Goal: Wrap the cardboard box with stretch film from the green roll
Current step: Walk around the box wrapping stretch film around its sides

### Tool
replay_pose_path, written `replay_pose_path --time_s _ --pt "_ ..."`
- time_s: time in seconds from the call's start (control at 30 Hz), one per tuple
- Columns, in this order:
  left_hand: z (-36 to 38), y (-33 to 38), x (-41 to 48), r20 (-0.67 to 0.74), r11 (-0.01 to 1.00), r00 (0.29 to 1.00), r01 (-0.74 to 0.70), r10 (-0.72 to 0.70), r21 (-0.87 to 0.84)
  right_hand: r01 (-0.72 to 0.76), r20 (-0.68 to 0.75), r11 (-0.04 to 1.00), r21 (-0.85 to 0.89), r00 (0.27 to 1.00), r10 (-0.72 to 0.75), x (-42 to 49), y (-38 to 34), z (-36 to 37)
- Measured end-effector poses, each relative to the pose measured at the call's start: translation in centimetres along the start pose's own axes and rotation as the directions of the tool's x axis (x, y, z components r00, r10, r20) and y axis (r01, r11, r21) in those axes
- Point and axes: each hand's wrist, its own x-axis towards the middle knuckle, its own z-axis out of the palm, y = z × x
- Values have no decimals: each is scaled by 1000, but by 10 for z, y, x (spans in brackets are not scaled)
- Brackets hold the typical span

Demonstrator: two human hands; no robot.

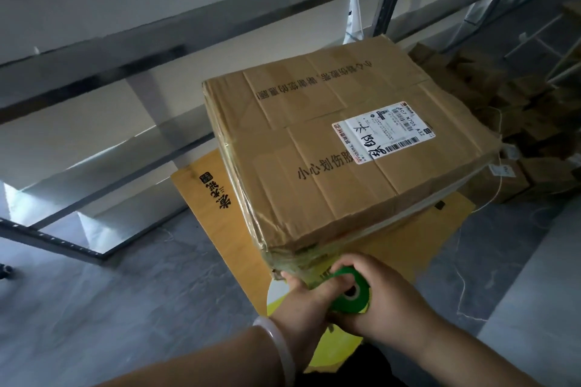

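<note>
Head view: the box (339, 166) sits on a yellow carton (220, 214), with film (284, 256) wrinkled round its near corner. Just below that corner both hands hold the green roll (345, 275). The left hand (301, 298) has its grip closed on the roll's left side, the right hand (382, 302) on its right. A pale bangle (279, 342) circles the left wrist.
</note>
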Motion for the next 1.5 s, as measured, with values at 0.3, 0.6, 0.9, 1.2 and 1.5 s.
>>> replay_pose_path --time_s 0.3,0.6,0.9,1.2,1.5 --pt "57 -15 17 -273 938 954 -203 124 -280 298 384 954 -19 883 -269 37 49 -45" --pt "99 -29 25 -403 846 900 -342 168 -410 509 460 858 -72 780 -424 46 69 -70" --pt "123 -28 38 -282 797 937 -329 208 -507 371 374 895 -247 889 -265 43 67 -90" --pt "137 -24 52 -437 860 880 -362 187 -360 334 681 942 -41 699 -218 66 79 -128" --pt "217 -31 84 -733 664 659 -625 167 -410 557 887 818 -146 439 -141 95 88 -178"
